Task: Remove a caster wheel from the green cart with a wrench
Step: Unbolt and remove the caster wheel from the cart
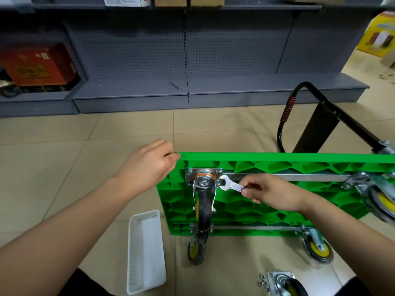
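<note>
On the beige tiled floor (106,159), a green plastic platform cart (277,208) lies tipped up with its ribbed underside facing the camera, its black tubular handle (303,116) with a red ribbed grip folded out behind it. Near the cart's upper left corner sits a swivel caster wheel (203,201) with a black tyre and yellow hub, bolted on by a silver mounting plate. The left hand (147,165) grips the cart's top left corner, fingers curled over the edge. The right hand (269,193) pinches the shaft of a silver open-ended wrench (229,184), whose open end sits at the right side of that caster's mounting plate, at a bolt there.

Three more casters are fixed to the cart: one at the lower left (197,251), one at the lower right (318,248), and a blurred one at the right edge (380,199). A loose caster wheel (286,285) lies on the floor by the bottom edge of the view, with a few small silver washers (264,284) just beside it on its left. A white perforated plastic basket (146,251) rests on the floor left of the cart. Behind stands grey metal pegboard shelving (132,56); a second silver wrench (174,86) lies on its bottom shelf, and a red box (38,67) sits at the far left.
</note>
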